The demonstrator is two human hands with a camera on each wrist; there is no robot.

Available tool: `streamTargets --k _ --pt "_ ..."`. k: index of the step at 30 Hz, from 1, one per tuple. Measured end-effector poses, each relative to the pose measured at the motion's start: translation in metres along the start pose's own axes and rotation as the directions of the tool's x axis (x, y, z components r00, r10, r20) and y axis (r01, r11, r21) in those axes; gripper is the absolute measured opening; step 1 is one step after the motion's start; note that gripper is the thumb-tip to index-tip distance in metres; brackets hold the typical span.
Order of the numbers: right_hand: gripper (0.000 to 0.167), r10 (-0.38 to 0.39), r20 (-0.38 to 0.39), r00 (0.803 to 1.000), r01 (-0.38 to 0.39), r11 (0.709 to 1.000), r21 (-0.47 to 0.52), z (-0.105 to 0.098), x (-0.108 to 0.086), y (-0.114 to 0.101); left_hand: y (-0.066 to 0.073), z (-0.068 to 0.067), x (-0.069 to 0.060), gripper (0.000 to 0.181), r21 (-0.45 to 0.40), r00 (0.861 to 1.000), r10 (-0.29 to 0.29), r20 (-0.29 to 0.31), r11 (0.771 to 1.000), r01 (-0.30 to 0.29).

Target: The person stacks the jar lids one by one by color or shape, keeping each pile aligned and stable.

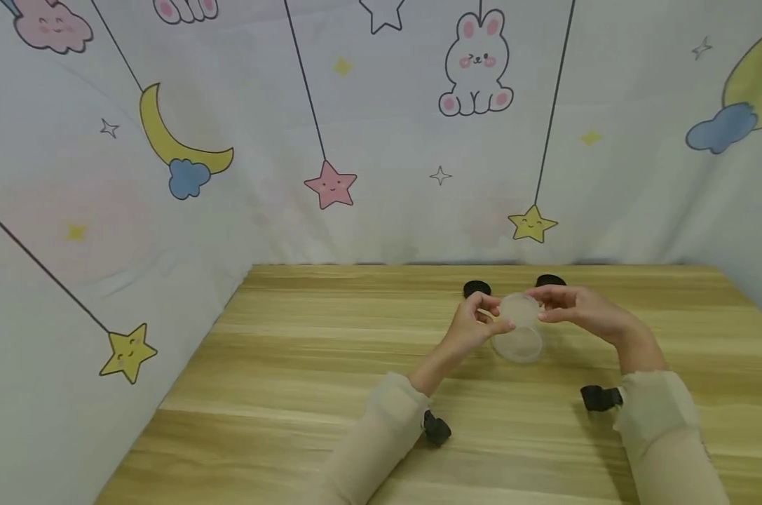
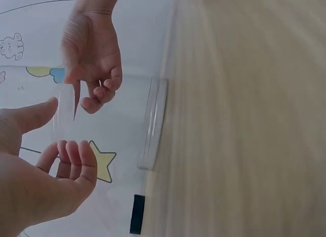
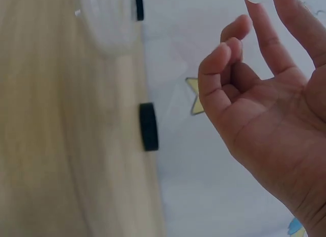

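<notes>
Over the table, my left hand (image 1: 472, 326) holds a translucent round lid (image 1: 519, 308) by its left side, the thumb on the near face. My right hand (image 1: 585, 308) pinches the opposite edge with thumb and forefinger. Its other fingers curl loosely in the right wrist view. Seen from the left wrist, the lid (image 2: 63, 112) stands nearly edge-on between the two hands. On the table just below it lies a larger clear round dish (image 1: 518, 345), its thin ridged side (image 2: 154, 125) showing in the left wrist view.
Two black round discs rest near the table's back edge, one black disc (image 1: 477, 288) behind my left hand and another black disc (image 1: 551, 280) behind my right. A printed cloth (image 1: 393, 224) hangs behind the wooden table (image 1: 292, 365). Black wrist mounts (image 1: 436, 428) jut from both sleeves.
</notes>
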State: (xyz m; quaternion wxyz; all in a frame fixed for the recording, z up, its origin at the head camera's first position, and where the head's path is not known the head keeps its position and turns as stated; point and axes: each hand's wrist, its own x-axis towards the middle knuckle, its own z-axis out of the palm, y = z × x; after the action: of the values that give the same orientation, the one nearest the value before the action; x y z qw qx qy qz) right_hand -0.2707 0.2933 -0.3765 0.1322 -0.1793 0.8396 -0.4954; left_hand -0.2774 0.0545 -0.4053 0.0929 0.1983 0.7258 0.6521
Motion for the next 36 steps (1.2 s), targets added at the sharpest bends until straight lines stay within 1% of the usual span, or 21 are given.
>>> streamTargets --k 4,6,8,10,13,15,19,21,25,33,36 --pt "0.053 0.036 0.03 0.999 -0.038 0.998 0.043 -0.003 0.002 0.016 -0.005 0.01 0.004 0.036 0.017 1.0 -0.012 -0.027 1.0 0.012" --pt "0.055 0.055 0.048 0.997 -0.058 0.996 0.062 -0.005 0.002 0.024 -0.007 0.013 0.006 0.039 0.034 0.999 -0.026 -0.025 0.999 0.027" --pt "0.054 0.064 0.066 0.996 -0.068 0.995 0.068 -0.005 0.004 0.03 -0.011 0.014 0.007 0.039 0.057 0.999 -0.04 -0.02 0.998 0.041" --pt "0.052 0.061 0.081 0.995 -0.067 0.995 0.067 -0.005 0.005 0.035 -0.014 0.016 0.009 0.038 0.081 0.998 -0.057 -0.015 0.995 0.058" --pt "0.049 0.039 0.102 0.994 -0.045 0.997 0.062 -0.006 0.007 0.039 -0.019 0.017 0.012 0.035 0.117 0.998 -0.064 -0.024 0.991 0.066" --pt "0.047 0.042 0.104 0.994 -0.049 0.997 0.064 -0.006 0.007 0.04 -0.023 0.019 0.014 0.034 0.139 0.997 -0.069 -0.038 0.988 0.074" --pt "0.051 0.07 0.097 0.993 -0.076 0.996 0.051 -0.003 0.009 0.043 -0.031 0.021 0.012 0.035 0.17 0.995 -0.084 -0.061 0.981 0.093" --pt "0.054 0.072 0.092 0.993 -0.076 0.996 0.038 -0.001 0.011 0.046 -0.033 0.021 0.011 0.035 0.18 0.994 -0.089 -0.069 0.978 0.1" --pt "0.054 0.052 0.088 0.995 -0.053 0.999 0.009 0.004 0.012 0.047 -0.037 0.02 0.009 0.036 0.191 0.995 -0.073 -0.069 0.978 0.085" --pt "0.055 0.085 0.095 0.992 -0.085 0.996 -0.003 0.006 0.013 0.043 -0.04 0.018 0.009 0.037 0.215 0.998 -0.039 -0.05 0.975 0.049" --pt "0.055 0.091 0.103 0.991 -0.091 0.996 -0.002 0.006 0.014 0.044 -0.04 0.017 0.008 0.036 0.23 0.998 -0.037 -0.041 0.972 0.045"
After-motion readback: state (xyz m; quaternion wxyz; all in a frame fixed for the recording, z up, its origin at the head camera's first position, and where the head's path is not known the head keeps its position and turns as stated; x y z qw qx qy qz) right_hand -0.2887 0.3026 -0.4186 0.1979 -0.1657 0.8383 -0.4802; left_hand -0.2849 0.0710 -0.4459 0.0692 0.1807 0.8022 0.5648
